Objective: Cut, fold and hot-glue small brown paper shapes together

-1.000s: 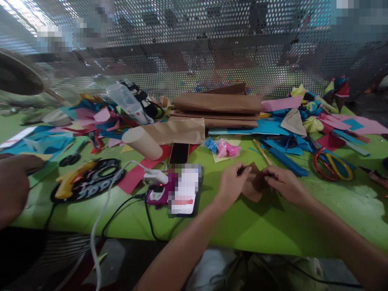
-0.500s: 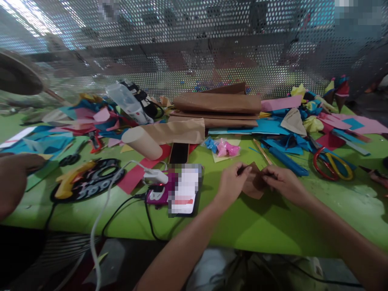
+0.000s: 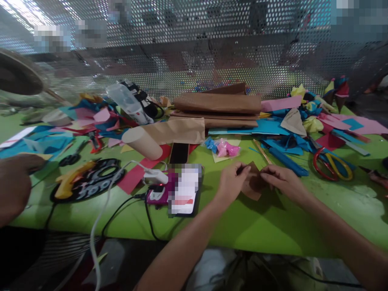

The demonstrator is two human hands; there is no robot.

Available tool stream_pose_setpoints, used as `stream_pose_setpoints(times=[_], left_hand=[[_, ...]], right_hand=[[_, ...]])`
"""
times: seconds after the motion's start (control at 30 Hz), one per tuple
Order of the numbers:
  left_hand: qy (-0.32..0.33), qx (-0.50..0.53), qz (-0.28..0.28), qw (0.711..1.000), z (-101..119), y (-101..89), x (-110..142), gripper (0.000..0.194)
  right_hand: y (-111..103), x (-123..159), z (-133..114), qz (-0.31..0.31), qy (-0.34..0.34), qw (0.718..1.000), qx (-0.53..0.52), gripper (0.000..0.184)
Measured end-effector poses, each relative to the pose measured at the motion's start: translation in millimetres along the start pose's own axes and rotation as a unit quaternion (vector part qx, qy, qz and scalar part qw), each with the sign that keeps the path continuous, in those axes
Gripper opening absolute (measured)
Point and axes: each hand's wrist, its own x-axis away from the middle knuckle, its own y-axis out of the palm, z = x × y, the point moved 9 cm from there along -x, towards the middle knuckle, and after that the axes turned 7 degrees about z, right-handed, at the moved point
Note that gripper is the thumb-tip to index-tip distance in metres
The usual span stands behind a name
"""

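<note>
A small piece of brown paper (image 3: 253,182) hangs between my two hands, low over the green table. My left hand (image 3: 232,182) pinches its left side between thumb and fingers. On the paper's right edge, my right hand (image 3: 280,178) closes with thumb and fingertips. A yellow pencil (image 3: 262,151) and a blue box cutter (image 3: 286,161) lie just beyond my right hand. Ahead of my left hand sits a clear packet of blue and pink pieces (image 3: 223,148). A lit phone (image 3: 186,190) rests to the left, partly blurred out.
A purple power strip (image 3: 159,195) with a white charger and cables stands left of the phone. Red-and-yellow-handled scissors (image 3: 333,165) lie at right. Rolled brown paper (image 3: 216,103) and coloured scraps line the back by a perforated metal screen (image 3: 194,52). Another person's hand (image 3: 15,182) is at far left.
The brown paper has turned slightly between my fingers, and my right fingertips have shifted a little left along its edge. My left hand keeps its place.
</note>
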Motion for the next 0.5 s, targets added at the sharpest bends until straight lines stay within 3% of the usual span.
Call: stream_pose_setpoints(times=[0.13,0.5], left_hand=[[0.007,-0.006,0.001,1.0,1.7,-0.1,0.2,0.017],[0.001,0.006,0.003,1.0,-1.9,-0.1,-1.0,0.017]], right_hand=[[1.9,-0.9,3.1,0.01,-0.004,1.0,0.029,0.022],[4.4,-1.8,10.0,-0.007,0.014,1.0,-0.013,0.019]])
